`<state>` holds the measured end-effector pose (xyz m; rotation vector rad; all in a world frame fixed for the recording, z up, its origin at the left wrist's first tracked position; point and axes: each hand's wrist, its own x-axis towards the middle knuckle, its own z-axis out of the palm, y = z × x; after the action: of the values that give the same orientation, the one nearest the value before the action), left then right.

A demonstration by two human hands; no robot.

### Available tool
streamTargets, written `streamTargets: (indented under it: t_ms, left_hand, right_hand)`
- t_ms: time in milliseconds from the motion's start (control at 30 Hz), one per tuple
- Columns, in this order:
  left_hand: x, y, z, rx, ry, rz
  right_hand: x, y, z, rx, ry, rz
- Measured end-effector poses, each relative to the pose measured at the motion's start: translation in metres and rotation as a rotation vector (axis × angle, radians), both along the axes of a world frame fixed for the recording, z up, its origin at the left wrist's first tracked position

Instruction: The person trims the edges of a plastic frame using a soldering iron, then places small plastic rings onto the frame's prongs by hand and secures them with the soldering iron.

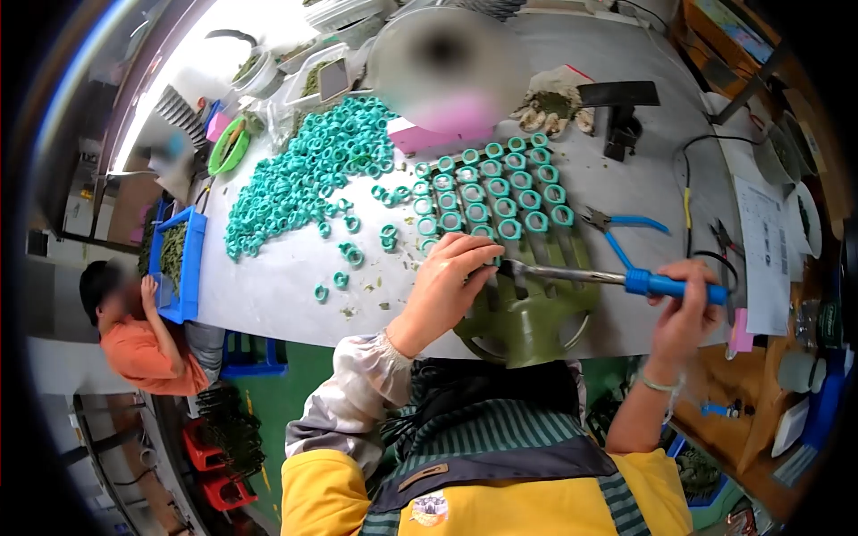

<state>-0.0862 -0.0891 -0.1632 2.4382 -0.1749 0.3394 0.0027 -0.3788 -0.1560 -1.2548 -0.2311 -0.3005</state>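
Note:
My right hand (684, 313) is wrapped around the blue handle of a soldering iron (572, 274), whose long metal shaft points left. Its tip meets the fingertips of my left hand (451, 281), which are pinched together at the front of the rows. A bit of a turquoise ring (497, 261) shows at those fingertips; the rest is hidden. Several rows of turquoise hexagonal rings (505, 207) stand on an olive-green slotted rack (527, 326), directly beyond my left hand.
A big heap of loose turquoise rings (299, 174) lies left. Blue-handled pliers (630, 223) and a black stand (621, 125) are right. A round blurred object (447, 67) stands behind the rack near a pink box (420, 137). A person (147, 344) sits left by a blue crate (186, 290).

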Motion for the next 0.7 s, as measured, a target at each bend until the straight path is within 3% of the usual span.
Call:
streamTargets:
  t_ms: [100,200,267,333,433,567,667,700]
  left_hand:
    - [0.000,-0.001,0.004,0.017,0.015,-0.012]
    - [0.001,0.019,0.015,-0.260,0.012,0.090]
    - [-0.001,0.064,0.006,-0.302,0.012,0.276]
    - [-0.012,0.115,-0.012,0.325,-0.044,0.320]
    - [-0.028,0.136,-0.024,0.300,0.136,0.336]
    - [-0.040,0.146,-0.035,0.115,0.093,0.536]
    - [-0.054,0.141,-0.019,0.488,0.108,0.660]
    - [-0.054,0.136,-0.014,0.507,0.098,0.645]
  right_hand:
    - [-0.001,-0.012,0.010,0.000,0.016,-0.019]
    - [0.000,-0.015,0.010,-0.036,0.007,-0.079]
    - [-0.001,-0.017,0.010,-0.032,0.010,-0.088]
    - [-0.003,-0.019,0.012,-0.033,-0.002,-0.076]
    - [-0.003,-0.018,0.013,-0.046,-0.020,-0.067]
    - [-0.008,-0.012,0.019,-0.057,0.032,-0.111]
    - [-0.009,-0.017,0.018,-0.063,0.012,-0.084]
    - [-0.009,-0.017,0.019,-0.065,0.001,-0.070]
